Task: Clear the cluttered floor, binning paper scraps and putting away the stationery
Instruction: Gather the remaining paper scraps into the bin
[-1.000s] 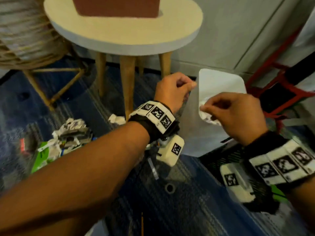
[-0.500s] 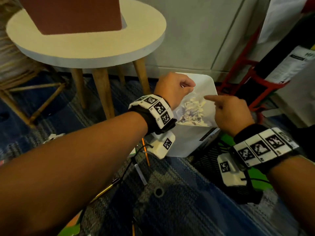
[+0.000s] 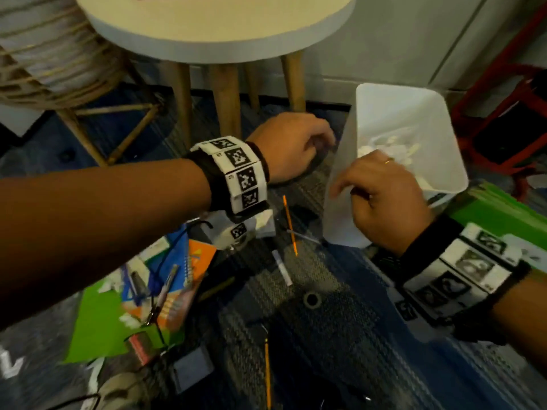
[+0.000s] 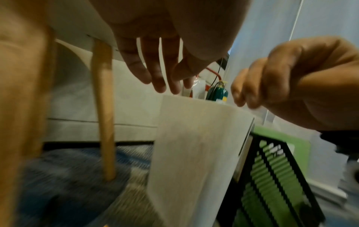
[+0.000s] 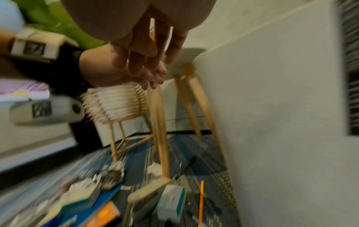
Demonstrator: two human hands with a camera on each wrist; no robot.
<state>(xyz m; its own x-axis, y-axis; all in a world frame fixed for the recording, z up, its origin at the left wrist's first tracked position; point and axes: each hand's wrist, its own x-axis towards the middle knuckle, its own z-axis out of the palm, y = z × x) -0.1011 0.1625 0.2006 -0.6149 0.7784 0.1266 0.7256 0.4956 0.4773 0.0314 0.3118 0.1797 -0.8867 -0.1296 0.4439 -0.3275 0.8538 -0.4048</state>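
A white bin (image 3: 444, 110) stands on the carpet by the wall, with paper scraps (image 3: 390, 145) lying inside. My left hand (image 3: 322, 140) hangs just left of the bin's rim with relaxed fingers (image 4: 163, 83) and holds nothing. Over the near rim, my right hand (image 3: 355, 187) droops with loose fingers (image 5: 151, 61), also empty. In the left wrist view the bin wall (image 4: 194, 145) stands right below both hands. On the floor lie an orange pencil (image 3: 288, 220), notebooks with pens (image 3: 189, 276), a green sheet (image 3: 97, 321) and crumpled paper (image 5: 112, 173).
A round table (image 3: 222, 34) on wooden legs (image 3: 226, 99) stands behind the left hand, and a wicker chair (image 3: 59, 54) is at the far left. Green folders (image 3: 503, 211) and a black mesh tray (image 4: 272, 176) sit right of the bin. A red frame (image 3: 503, 93) stands behind.
The right hand dropped its crumpled paper into the bin. The left hand let go of the rim. Both hands have drawn back toward me, and my view has tilted down to the floor.
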